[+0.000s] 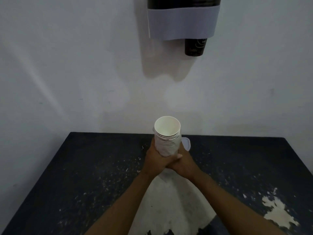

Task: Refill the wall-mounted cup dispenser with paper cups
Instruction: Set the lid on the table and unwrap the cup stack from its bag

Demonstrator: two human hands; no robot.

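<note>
the stack of paper cups (166,139) sits at the centre of the frame, mouths up, its plastic sleeve bunched low. my left hand (156,161) and right hand (183,162) are wrapped round its base, pressed together, thumbs crossing. i judge the step is to lift it squarely, squeezing lightly so the rims stay round. the dispenser (183,19) hangs on the wall at the upper centre, a dark cup (194,47) poking from its bottom. its loading end is out of frame. a white lid (186,144) lies just behind on the black table (84,167).
</note>
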